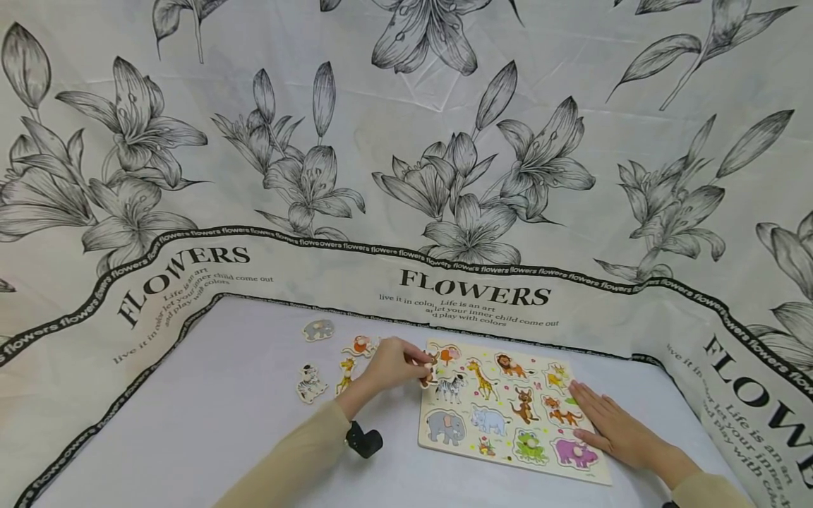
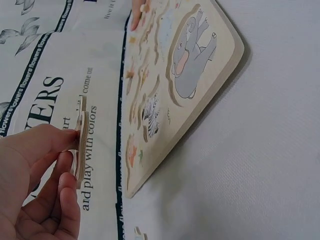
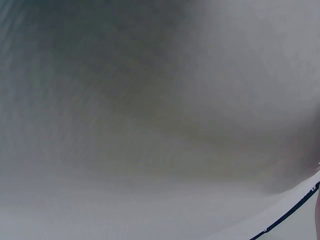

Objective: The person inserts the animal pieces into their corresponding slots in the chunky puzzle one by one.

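Note:
Between the thumb and fingers of my left hand [image 1: 392, 367] is a brown wooden animal puzzle piece [image 1: 428, 374], held at the left edge of a wooden puzzle board [image 1: 432, 403]. From the left wrist view, the pinched piece [image 2: 83, 145] appears edge-on, so its picture is hidden there. Pictures of animals cover the board, among them a zebra [image 1: 450, 388], a giraffe [image 1: 483, 381] and a kangaroo [image 1: 524, 406]. My right hand [image 1: 619, 427] rests with its fingers extended on the board's right edge. The right wrist view shows mostly blurred pale surface.
Left of the board lie loose pieces: a grey animal [image 1: 317, 329], a red-faced monkey [image 1: 362, 345], a zebra piece [image 1: 310, 383] and a giraffe piece [image 1: 346, 374], partly behind my left wrist. Flower-printed fabric [image 1: 476, 212] rises behind the white table surface [image 1: 222, 395].

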Available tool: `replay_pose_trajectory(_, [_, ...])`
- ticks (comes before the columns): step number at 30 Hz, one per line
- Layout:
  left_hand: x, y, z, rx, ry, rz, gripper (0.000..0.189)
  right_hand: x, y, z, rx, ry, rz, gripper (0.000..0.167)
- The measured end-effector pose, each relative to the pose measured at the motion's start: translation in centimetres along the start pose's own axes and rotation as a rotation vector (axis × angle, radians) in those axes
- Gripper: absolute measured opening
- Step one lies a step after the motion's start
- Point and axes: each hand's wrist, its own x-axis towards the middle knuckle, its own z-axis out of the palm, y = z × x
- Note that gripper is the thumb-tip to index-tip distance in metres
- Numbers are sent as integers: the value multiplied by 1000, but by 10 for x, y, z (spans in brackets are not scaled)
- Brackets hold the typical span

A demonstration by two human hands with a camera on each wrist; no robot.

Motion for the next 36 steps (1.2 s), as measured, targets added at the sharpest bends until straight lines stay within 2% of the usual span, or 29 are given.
replay_pose_trajectory(17, [18,14,31,-4,-58,23,12,-1,2,0,30,-24,28,75])
replay_pose_trajectory(30, [25,25,53,-7,-102,53,13,1,1,-3,60,-54,61,75])
replay_pose_trajectory(36, [26,27,60,-49,-120,65,11,1,0,-3,78,-73,74,75])
